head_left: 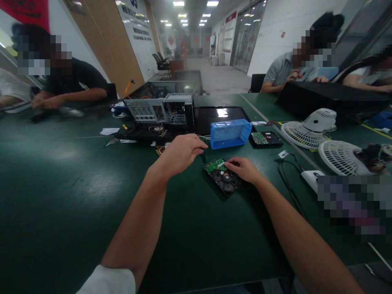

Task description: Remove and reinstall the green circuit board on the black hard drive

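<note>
A black hard drive (225, 180) with a green circuit board (214, 165) on its far end lies flat on the dark green table (76, 183). My right hand (243, 168) rests on the drive's right side, fingers curled and pinching at the board's edge. My left hand (180, 153) hovers just left of the drive, fingers closed round a thin dark tool whose tip points down beside the board. A blue plastic bin (230, 133) stands just behind the drive.
An open computer case (161, 107) and a black panel (222, 116) stand further back. A second hard drive (265, 139) lies right of the bin. Two white fans (309, 128) and black cables (289, 179) are on the right. Other people sit around the table.
</note>
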`<move>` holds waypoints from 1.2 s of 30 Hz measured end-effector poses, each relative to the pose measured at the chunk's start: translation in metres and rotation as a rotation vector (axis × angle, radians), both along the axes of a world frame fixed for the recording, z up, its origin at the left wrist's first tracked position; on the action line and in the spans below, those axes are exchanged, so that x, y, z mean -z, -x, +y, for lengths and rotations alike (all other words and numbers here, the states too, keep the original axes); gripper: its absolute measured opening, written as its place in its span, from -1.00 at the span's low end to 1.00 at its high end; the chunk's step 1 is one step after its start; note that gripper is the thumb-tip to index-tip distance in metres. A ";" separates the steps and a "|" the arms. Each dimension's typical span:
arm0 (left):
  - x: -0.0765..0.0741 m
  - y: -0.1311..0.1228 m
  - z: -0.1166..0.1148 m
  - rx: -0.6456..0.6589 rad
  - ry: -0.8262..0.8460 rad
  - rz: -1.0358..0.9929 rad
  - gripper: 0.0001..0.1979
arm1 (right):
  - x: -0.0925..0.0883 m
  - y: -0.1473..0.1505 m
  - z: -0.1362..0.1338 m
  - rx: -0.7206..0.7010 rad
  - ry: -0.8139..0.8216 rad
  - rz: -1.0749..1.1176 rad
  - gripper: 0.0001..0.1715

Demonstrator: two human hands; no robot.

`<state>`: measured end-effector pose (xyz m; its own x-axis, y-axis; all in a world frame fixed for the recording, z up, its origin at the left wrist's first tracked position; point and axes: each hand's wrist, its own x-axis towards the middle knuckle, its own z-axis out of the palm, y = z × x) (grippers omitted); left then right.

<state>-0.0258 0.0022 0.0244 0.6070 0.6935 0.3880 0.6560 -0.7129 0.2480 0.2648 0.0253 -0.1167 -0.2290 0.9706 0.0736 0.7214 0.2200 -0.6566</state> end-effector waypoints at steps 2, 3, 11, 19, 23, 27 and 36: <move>0.001 -0.001 -0.001 0.007 -0.004 -0.014 -0.73 | 0.001 0.000 0.000 -0.001 -0.006 -0.015 -0.53; 0.002 -0.002 -0.001 0.008 -0.008 -0.020 -0.73 | 0.001 0.000 0.000 -0.002 -0.009 -0.023 -0.53; 0.005 -0.013 -0.003 0.018 -0.015 -0.034 -0.76 | 0.001 0.000 0.001 -0.007 -0.030 -0.039 -0.57; 0.007 -0.016 -0.004 0.017 0.051 -0.013 -0.78 | -0.001 0.001 0.003 -0.040 -0.069 -0.091 -0.64; 0.013 -0.016 0.000 -0.012 0.050 -0.010 -0.79 | -0.002 0.003 0.003 -0.054 -0.070 -0.131 -0.62; 0.016 -0.018 0.004 -0.044 0.024 -0.024 -0.79 | -0.003 0.004 0.002 -0.055 -0.074 -0.180 -0.62; 0.018 -0.019 0.002 -0.069 -0.005 -0.019 -0.71 | 0.002 0.005 0.000 -0.019 -0.094 -0.129 -0.55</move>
<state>-0.0072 0.0042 0.0067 0.5505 0.7315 0.4023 0.6986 -0.6675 0.2578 0.2602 0.0255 -0.1190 -0.2605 0.9562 0.1331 0.7934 0.2906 -0.5349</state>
